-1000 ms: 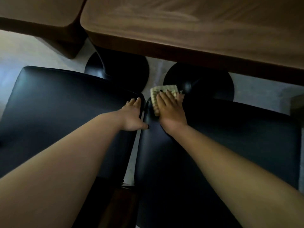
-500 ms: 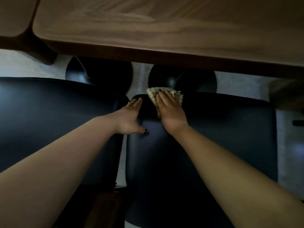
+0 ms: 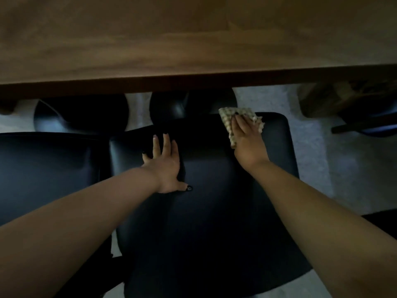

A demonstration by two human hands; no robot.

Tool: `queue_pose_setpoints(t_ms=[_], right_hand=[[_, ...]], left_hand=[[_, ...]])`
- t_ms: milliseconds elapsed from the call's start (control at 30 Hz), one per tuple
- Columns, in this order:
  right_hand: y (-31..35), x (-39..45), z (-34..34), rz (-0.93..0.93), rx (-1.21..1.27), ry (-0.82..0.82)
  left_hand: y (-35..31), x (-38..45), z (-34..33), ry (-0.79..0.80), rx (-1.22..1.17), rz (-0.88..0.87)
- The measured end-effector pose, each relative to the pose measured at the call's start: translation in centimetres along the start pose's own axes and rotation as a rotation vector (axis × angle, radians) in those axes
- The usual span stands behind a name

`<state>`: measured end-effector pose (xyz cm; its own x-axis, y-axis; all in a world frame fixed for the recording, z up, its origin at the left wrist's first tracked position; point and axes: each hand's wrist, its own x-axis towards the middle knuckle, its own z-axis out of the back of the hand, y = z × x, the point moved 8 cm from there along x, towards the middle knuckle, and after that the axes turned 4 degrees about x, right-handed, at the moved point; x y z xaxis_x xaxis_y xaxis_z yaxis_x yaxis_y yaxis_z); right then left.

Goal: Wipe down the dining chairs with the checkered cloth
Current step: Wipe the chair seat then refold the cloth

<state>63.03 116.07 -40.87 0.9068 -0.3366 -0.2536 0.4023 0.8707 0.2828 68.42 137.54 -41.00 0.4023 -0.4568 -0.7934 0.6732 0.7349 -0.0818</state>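
A black padded dining chair seat [image 3: 210, 211] fills the middle of the head view. My right hand [image 3: 247, 140] lies flat on the checkered cloth [image 3: 227, 123], pressing it onto the seat's far right corner; the cloth shows beyond my fingers and along their left side. My left hand [image 3: 165, 162] rests flat with straight, spread fingers on the seat's left part. A second black chair seat [image 3: 49, 168] stands just to the left, with a narrow gap between the two.
The wooden table [image 3: 193, 39] overhangs the far edge of the seats. Two round black pedestal bases [image 3: 86, 112] sit on the pale floor [image 3: 311, 168] beneath it. A wooden object [image 3: 343, 100] and a dark frame lie at the right.
My right hand has slid the cloth from the seat's far left corner to its far right corner. My left hand moved from the gap between the chairs onto the right chair's seat.
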Motion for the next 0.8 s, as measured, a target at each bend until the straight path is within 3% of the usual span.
queue_pose_setpoints(t_ms=[167,333,533,667,800], right_hand=[[-8.4,-2.9,1.5,-0.278,0.057,-0.095],[-11.2,-5.9,1.2,-0.509,0.323,-0.248],[-6.1,-7.7,0.7,-0.487,0.237,-0.321],[-0.3,-7.7,-0.7,-0.44,0.202,-0.289],[7.8,-6.5,-3.4,-0.316,0.278,-0.222]], left_hand=[[-2.9,0.8,-0.7,-0.096,0.002,0.114],[-1.8,0.1,-0.8,-0.163,-0.002,0.021],[3.2,-1.8,-0.7,-0.14,0.123,-0.159],[9.1,-3.4,-2.3,-0.117,0.113,-0.049],[12.3,-4.2,-3.2,-0.093,-0.103,0.117]])
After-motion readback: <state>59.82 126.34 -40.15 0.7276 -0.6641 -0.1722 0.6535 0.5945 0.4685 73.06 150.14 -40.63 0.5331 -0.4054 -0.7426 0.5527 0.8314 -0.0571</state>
